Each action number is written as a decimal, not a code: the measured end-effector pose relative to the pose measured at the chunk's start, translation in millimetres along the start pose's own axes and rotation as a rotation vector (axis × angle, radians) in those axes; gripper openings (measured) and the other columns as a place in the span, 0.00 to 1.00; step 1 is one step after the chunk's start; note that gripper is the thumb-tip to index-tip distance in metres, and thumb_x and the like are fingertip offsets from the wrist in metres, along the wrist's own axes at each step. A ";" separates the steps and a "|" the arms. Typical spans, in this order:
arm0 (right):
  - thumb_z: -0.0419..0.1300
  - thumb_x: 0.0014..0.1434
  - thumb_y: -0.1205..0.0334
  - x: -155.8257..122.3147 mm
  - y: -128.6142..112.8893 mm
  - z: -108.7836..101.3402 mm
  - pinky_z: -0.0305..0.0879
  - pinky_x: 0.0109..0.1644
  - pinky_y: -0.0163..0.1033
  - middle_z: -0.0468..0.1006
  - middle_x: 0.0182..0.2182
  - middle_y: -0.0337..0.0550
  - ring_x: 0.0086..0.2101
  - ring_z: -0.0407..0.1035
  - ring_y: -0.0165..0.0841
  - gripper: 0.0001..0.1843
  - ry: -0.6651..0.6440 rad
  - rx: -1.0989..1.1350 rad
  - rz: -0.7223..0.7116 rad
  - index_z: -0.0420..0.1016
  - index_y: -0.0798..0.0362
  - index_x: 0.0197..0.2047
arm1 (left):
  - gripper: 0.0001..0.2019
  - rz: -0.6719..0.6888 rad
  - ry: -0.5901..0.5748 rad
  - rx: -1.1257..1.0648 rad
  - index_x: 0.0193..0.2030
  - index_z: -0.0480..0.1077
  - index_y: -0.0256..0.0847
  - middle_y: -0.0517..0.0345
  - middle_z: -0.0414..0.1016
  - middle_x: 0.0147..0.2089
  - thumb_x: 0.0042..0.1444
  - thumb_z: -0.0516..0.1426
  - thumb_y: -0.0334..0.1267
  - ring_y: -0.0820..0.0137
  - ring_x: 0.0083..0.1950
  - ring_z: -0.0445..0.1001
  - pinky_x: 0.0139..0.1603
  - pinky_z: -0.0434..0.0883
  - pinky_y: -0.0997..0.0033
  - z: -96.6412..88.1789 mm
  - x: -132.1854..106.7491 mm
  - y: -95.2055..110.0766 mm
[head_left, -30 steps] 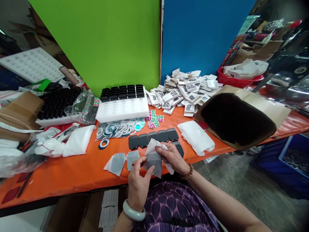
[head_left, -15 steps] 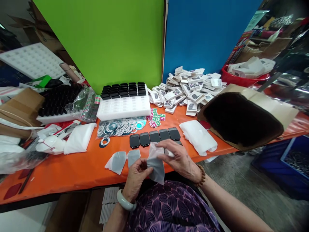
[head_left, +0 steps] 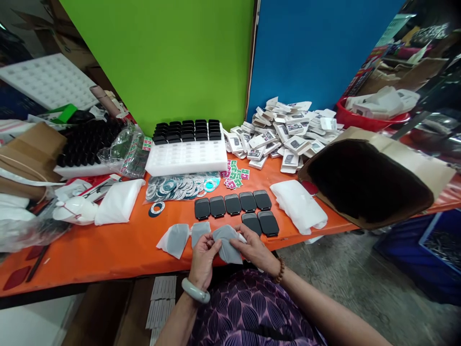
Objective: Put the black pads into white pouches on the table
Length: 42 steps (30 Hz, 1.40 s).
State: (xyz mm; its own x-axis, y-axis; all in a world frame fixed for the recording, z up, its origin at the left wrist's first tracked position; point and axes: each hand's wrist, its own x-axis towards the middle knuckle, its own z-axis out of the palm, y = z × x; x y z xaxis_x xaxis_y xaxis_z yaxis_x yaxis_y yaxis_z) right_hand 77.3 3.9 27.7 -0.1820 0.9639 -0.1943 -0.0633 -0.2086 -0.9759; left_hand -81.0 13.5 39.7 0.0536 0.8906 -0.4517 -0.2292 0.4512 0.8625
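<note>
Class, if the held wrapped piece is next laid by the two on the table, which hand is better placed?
Probably the left hand: it pinches the left edge of the held piece, close to the two wrapped pieces. The right hand, at the other side, is farther from them.

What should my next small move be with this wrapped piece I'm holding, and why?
I'd probably fold in the loose lower corner of the wrapped piece: that corner hangs free, while your left hand and right hand pinch the sides. Two similar wrapped pieces lie on the orange table to the left.
</note>
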 end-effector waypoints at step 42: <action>0.59 0.57 0.42 0.1 -51.5 -16.2 0.65 0.34 0.34 0.75 0.32 0.42 0.30 0.67 0.30 0.23 0.123 0.523 -0.008 0.77 0.54 0.42 | 0.19 0.141 -0.221 0.220 0.40 0.69 0.39 0.62 0.72 0.29 0.49 0.62 0.51 0.73 0.31 0.71 0.36 0.68 0.72 53.2 -0.3 23.7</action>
State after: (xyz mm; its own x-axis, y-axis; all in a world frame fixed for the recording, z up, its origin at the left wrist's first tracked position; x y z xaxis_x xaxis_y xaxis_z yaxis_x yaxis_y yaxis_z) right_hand 96.5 17.5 76.3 -0.0651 0.9715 -0.2280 -0.5502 -0.2256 -0.8040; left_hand -34.7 27.0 72.5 0.2515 0.9250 -0.2848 -0.0355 0.3029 0.9524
